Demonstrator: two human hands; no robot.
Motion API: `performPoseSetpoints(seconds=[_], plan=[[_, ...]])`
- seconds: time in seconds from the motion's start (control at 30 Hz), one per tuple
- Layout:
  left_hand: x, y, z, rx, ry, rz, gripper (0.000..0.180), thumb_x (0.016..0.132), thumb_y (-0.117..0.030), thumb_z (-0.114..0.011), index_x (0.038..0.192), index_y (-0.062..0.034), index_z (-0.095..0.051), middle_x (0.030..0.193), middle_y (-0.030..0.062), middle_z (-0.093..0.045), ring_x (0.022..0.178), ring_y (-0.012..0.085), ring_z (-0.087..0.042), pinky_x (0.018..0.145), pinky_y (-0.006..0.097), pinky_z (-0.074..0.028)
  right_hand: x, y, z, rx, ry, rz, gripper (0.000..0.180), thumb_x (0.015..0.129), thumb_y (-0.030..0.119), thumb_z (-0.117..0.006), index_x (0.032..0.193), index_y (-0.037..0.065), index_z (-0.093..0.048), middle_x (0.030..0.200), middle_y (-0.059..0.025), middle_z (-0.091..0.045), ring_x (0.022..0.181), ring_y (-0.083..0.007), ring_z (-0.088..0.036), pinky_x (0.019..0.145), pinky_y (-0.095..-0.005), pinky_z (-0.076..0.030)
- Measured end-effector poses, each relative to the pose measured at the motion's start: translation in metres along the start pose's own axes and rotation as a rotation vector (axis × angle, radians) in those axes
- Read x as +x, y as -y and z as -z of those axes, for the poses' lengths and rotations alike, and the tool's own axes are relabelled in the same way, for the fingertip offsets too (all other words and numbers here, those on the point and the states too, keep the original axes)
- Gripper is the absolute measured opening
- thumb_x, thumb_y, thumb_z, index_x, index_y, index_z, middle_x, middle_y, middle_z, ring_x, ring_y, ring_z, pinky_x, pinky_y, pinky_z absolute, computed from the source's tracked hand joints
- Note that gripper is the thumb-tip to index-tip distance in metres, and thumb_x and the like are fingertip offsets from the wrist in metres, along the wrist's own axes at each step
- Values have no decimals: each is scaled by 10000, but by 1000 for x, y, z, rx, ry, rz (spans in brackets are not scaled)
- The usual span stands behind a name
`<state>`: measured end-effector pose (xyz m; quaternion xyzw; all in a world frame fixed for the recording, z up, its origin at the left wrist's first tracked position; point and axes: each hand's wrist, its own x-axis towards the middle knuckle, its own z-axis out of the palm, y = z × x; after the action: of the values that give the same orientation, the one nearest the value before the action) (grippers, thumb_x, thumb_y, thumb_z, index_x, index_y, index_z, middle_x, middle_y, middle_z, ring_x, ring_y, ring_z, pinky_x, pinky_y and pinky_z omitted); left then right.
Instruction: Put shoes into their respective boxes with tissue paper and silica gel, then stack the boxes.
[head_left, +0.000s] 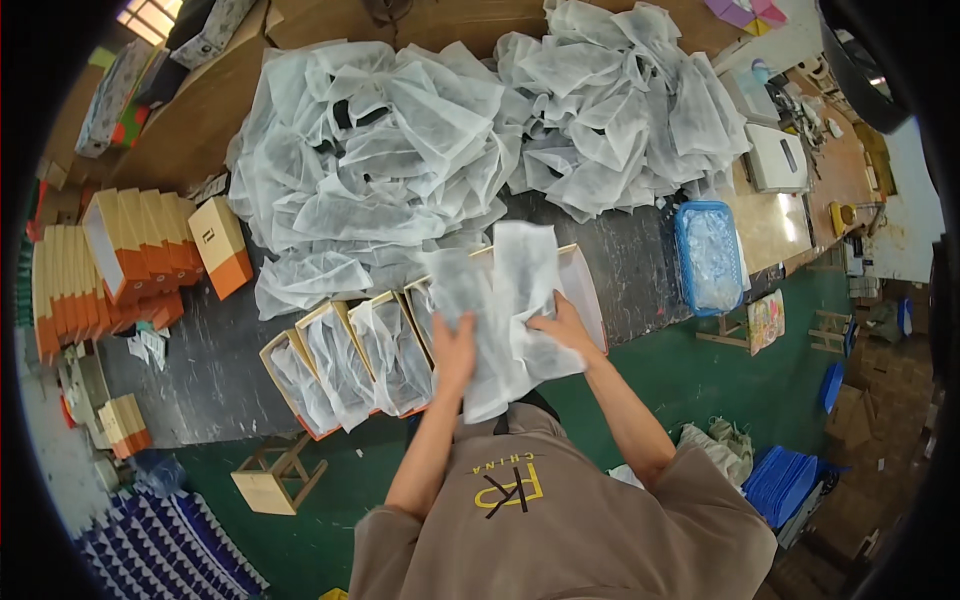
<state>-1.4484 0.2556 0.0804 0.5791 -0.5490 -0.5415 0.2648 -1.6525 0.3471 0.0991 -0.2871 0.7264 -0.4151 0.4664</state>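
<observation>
Holding one white pouch [525, 262] each over the row of open boxes [418, 322], left hand [455, 355] and right hand [568, 328] clamp their grip around the sides (slightly blurred), presumably steadying the limp material.

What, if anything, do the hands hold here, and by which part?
The left hand holds a white translucent bag by its left edge; the right hand holds a second white bag by its right edge.

White bags [527, 280], cream-and-orange boxes [222, 248], blue basket [706, 207], green floor [680, 380]
</observation>
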Motion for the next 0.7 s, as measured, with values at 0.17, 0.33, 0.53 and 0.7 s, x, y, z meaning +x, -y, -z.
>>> performPoseSetpoints(seconds=[0.17, 0.33, 0.53, 0.7], plan=[[10, 20, -86, 542, -70, -193, 703, 903, -240, -646, 1445, 109, -364, 1530, 335, -310, 1296, 481, -451, 1038, 535, -408, 19, -46, -33, -859, -81, 120, 850, 856, 238, -697, 1490, -138, -272, 1571, -319, -278, 1378, -480, -369, 1103, -497, -394], [-3, 43, -68, 1158, 143, -308, 794, 910, -334, -611, 1533, 65, -325, 1665, 183, -188, 1536, 389, -168, 1159, 662, -193, 18, -77, -61, -1061, -142, 463, 849, 817, 247, -691, 1478, -135, -320, 1551, -300, -336, 1493, -488, -212, 1207, -588, -211], [15, 30, -55, 1085, 441, -359, 539, 822, -329, -690, 1280, -46, -646, 1537, 224, -415, 1486, 425, -297, 1152, 651, -291, 30, -129, -74, -1331, -73, 434, 648, 824, 283, -685, 1334, -95, -552, 1482, -256, -451, 1523, -495, -129, 1214, -655, -100], [140, 25, 97, 311, -606, -38, 259, 905, -232, -650, 1065, -29, -636, 987, 179, -664, 913, 375, -629, 838, 463, -497, 10, -36, -24, -811, 18, 307, 502, 873, 181, -697, 1309, -34, -572, 1470, -238, -458, 1443, -467, -313, 1172, -554, -294]])
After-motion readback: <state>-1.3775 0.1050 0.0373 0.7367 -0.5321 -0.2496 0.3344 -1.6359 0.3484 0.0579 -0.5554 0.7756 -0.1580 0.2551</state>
